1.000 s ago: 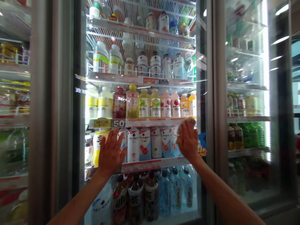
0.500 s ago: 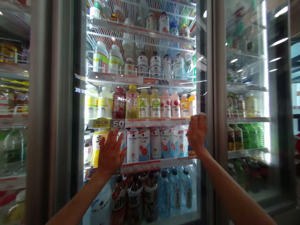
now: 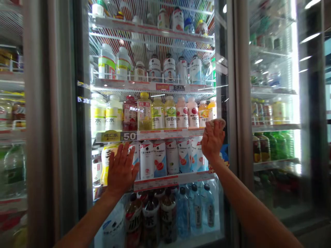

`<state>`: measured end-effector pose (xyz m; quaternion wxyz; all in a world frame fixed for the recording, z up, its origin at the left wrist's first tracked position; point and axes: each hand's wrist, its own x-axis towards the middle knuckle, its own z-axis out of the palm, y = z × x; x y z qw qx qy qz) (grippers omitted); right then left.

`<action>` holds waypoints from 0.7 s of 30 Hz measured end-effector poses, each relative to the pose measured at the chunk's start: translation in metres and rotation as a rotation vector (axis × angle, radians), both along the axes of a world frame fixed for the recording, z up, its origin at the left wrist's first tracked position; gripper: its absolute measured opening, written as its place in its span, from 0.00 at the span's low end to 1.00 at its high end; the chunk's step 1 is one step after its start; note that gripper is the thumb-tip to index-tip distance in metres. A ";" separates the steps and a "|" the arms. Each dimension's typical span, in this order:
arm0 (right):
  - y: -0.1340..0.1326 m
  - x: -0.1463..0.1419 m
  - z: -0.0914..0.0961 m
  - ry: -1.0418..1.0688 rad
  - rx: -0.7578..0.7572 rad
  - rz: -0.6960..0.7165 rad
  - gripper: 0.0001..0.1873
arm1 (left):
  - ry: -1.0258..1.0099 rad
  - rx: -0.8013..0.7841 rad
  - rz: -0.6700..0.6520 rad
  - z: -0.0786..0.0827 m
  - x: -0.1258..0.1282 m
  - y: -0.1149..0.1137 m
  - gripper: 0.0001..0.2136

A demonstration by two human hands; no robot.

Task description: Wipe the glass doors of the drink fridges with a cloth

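A glass door (image 3: 165,191) of a lit drinks cooler stands in front of me. My left hand (image 3: 121,167) is open, its fingers spread and its palm flat against the glass, over the shelf of white cartons. Higher and to the right, my right hand (image 3: 213,139) presses a pale, crumpled cloth (image 3: 219,122) to the glass near the door's right frame. Part of the cloth is hidden beneath the fingers. Behind the glass, white drink cartons (image 3: 160,160) and fruit-coloured bottles (image 3: 170,112) fill the shelves between my two hands.
Metal frames (image 3: 241,103) run up beside the door. Neighbouring cooler doors on both sides show more bottles, among them green bottles (image 3: 279,148) at right. A blue sticker (image 3: 225,151) sits just beyond my right wrist. Clear water bottles (image 3: 196,206) stand on the bottom shelf.
My right hand has moved slightly left and up with the cloth, which shows more plainly now. My left hand stays in the same place on the glass. The view has shifted a little.
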<state>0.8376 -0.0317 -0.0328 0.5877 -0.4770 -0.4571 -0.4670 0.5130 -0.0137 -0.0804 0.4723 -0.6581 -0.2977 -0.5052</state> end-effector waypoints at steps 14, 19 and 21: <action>0.012 0.008 0.057 0.104 0.088 -0.002 0.27 | -0.005 0.008 -0.014 0.000 0.000 -0.001 0.31; 0.004 -0.057 0.046 -0.673 -0.160 0.033 0.28 | 0.002 0.032 -0.025 0.000 -0.003 0.001 0.31; 0.001 -0.043 0.050 -0.649 -0.168 0.023 0.27 | 0.005 0.038 -0.019 0.001 -0.004 0.002 0.31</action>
